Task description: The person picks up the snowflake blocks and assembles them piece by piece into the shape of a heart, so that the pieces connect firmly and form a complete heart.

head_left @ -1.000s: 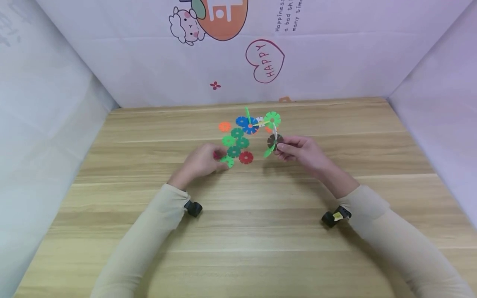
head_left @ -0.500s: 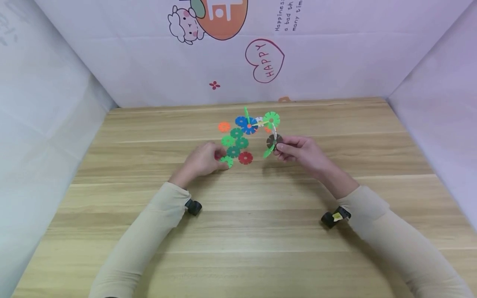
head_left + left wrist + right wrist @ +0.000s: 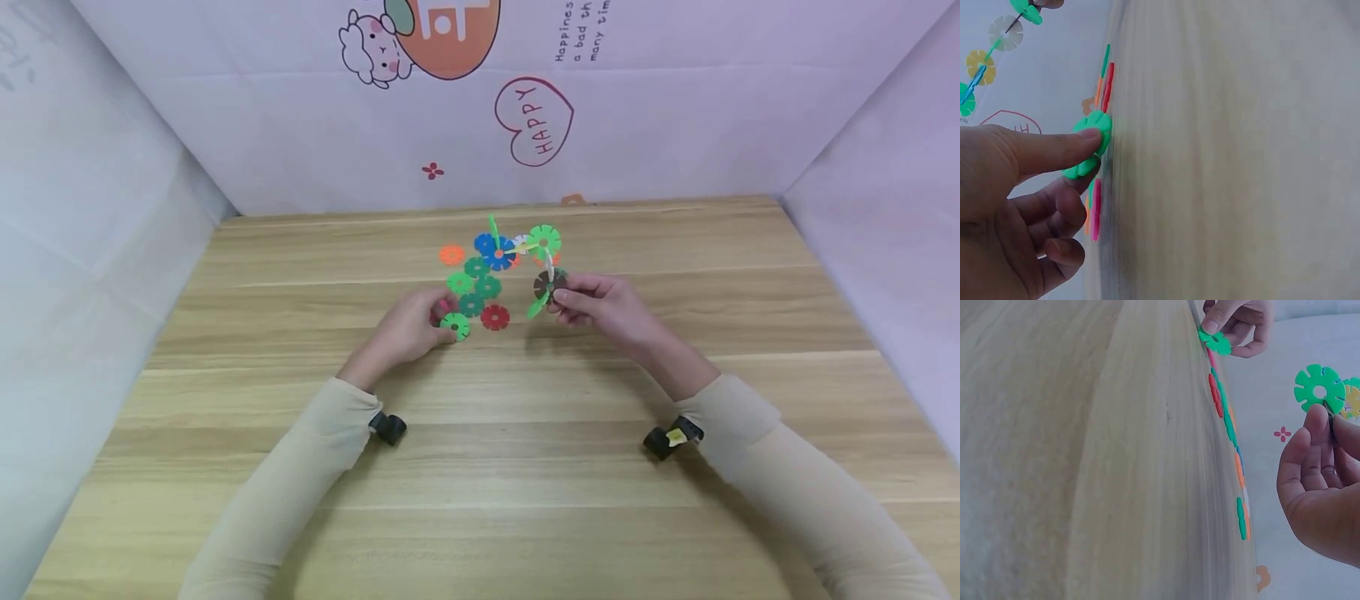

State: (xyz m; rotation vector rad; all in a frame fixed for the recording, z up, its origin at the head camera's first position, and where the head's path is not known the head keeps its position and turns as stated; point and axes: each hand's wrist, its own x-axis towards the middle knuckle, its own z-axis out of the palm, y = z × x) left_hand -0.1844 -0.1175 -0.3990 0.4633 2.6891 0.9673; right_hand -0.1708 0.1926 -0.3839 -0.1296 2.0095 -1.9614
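My left hand [image 3: 411,327] pinches a light green notched interlocking disc [image 3: 455,326] between thumb and fingers, close over the table. In the left wrist view the thumb lies across this green disc [image 3: 1105,120]. My right hand [image 3: 611,304] grips a chain of interlocked discs by its dark brown disc [image 3: 546,287]. From that disc a green one [image 3: 537,308] sticks out below. The chain runs up through a pale disc to a bright green disc [image 3: 545,242], then by a yellow one to a blue disc [image 3: 498,253] with a green piece [image 3: 492,228] standing up.
Loose discs lie between the hands: a red one [image 3: 495,317], several green ones [image 3: 470,306] and an orange one [image 3: 452,255]. A pink disc [image 3: 444,307] is partly hidden beside the left fingers. Behind the wooden table [image 3: 480,467] stands a printed white backdrop [image 3: 300,133].
The light green disc in my left hand has come up and turned, so more of its face shows. My right hand holds nearly still; the chain has drifted slightly left.
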